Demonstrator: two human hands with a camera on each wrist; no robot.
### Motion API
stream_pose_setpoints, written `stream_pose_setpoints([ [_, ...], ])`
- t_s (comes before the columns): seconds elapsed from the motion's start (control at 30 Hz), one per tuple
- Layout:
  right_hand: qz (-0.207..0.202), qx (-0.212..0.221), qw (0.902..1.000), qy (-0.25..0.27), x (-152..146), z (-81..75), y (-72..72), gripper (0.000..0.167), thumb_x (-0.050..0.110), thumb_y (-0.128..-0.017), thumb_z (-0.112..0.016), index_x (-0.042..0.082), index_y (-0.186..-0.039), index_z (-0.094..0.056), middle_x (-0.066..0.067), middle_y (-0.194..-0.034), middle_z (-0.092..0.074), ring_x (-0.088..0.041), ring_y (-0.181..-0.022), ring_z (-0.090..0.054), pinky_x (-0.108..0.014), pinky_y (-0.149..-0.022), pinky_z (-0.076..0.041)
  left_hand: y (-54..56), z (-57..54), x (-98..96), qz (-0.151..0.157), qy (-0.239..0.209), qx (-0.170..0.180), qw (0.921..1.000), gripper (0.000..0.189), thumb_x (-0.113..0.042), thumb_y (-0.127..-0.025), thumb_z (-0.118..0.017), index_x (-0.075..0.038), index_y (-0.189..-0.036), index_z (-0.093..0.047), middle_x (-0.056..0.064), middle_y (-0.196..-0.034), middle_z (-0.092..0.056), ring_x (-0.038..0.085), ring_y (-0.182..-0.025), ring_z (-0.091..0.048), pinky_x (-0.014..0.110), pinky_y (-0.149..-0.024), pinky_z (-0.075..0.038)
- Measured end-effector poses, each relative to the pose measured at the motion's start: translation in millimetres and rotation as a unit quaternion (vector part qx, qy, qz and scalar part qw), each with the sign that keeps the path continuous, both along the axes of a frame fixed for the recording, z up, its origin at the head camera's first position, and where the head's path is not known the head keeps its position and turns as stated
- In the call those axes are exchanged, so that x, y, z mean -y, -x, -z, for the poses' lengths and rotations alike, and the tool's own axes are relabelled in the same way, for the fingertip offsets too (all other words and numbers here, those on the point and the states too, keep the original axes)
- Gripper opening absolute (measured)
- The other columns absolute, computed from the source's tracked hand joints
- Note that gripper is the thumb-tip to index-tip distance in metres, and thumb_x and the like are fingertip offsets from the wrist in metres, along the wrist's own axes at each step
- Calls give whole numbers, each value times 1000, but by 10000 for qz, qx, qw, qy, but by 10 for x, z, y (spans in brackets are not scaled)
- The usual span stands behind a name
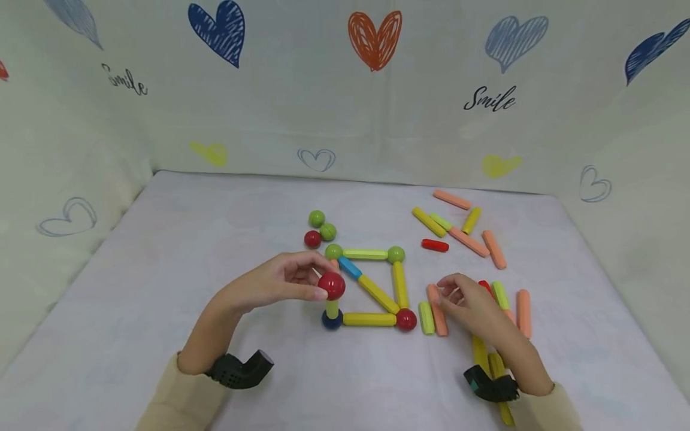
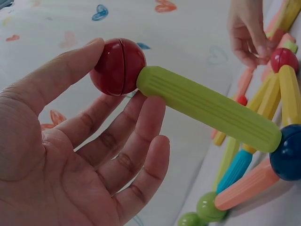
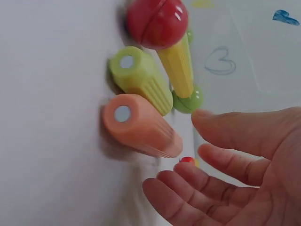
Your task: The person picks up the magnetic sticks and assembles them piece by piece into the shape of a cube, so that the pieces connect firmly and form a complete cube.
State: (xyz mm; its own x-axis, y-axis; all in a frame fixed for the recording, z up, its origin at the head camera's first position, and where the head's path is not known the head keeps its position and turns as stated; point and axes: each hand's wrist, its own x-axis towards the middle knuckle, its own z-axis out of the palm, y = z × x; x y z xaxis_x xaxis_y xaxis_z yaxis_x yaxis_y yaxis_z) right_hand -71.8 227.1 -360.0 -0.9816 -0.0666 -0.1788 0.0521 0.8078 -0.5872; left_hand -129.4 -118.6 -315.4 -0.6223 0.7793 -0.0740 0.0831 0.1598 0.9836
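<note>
My left hand pinches a red magnetic ball between thumb and fingers. Below that ball a light green magnetic rod stands upright on a dark blue ball. The blue ball is one corner of a flat four-sided frame of rods and balls, crossed by a diagonal of a blue rod and a yellow rod. My right hand hovers by a salmon rod, fingers loosely bent and apart from it in the right wrist view. A short green rod lies beside it.
Behind the frame sit loose green balls and a red ball. Several loose rods, such as a salmon one, lie at the back right. More rods, including yellow ones, lie under and beside the right forearm.
</note>
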Motion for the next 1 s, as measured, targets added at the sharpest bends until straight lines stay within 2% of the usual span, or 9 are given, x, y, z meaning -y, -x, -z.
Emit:
stream_pose_setpoints([
  [0.17,57,278,9995,-165,5,4,-168,46,21,-84,-68,1,-122,-50,-5,-97,-58,-14,-79,-52,-20,-62,-47,-6,-19,-4,-89,100,-79,9999,36,-14,-88,-63,-2,-120,-53,13,-110,-58,26,-93,-56,26,-76,-50],
  [0.37,283,697,9966,-328,110,47,-256,55,18,-82,-69,-2,-128,-45,-3,-86,-55,-13,-69,-49,-21,-56,-44,-19,-49,-32,-161,272,-214,9993,35,-16,-88,-63,-4,-119,-53,11,-106,-58,28,-93,-55,31,-77,-51],
  [0.53,464,644,9953,-548,177,73,-270,51,15,-82,-65,-5,-126,-47,-3,-69,-50,-15,-53,-44,-20,-47,-36,-26,-52,-60,-168,329,-251,9990,32,-14,-89,-61,-3,-118,-53,11,-106,-57,27,-92,-56,28,-78,-50],
  [0.67,555,657,9939,-693,190,98,-268,47,16,-84,-62,-5,-124,-49,-3,-60,-46,-15,-48,-42,-20,-45,-33,-34,-56,-69,-135,404,-386,9983,30,-13,-91,-58,-1,-117,-52,12,-103,-59,22,-89,-57,29,-77,-50],
  [0.83,586,616,9939,-702,172,61,-238,41,14,-85,-59,-6,-119,-50,-3,-59,-44,-14,-48,-41,-21,-45,-32,-44,-56,-67,-126,418,-322,9985,28,-14,-92,-56,-1,-117,-51,13,-103,-59,21,-89,-59,34,-80,-51],
  [1.0,531,201,9961,-680,141,-148,-186,37,13,-86,-58,-6,-117,-50,-5,-68,-46,-15,-56,-42,-21,-47,-33,-43,-38,-65,-152,409,-139,9990,28,-14,-93,-55,-2,-117,-51,12,-105,-59,24,-91,-60,36,-82,-52],
])
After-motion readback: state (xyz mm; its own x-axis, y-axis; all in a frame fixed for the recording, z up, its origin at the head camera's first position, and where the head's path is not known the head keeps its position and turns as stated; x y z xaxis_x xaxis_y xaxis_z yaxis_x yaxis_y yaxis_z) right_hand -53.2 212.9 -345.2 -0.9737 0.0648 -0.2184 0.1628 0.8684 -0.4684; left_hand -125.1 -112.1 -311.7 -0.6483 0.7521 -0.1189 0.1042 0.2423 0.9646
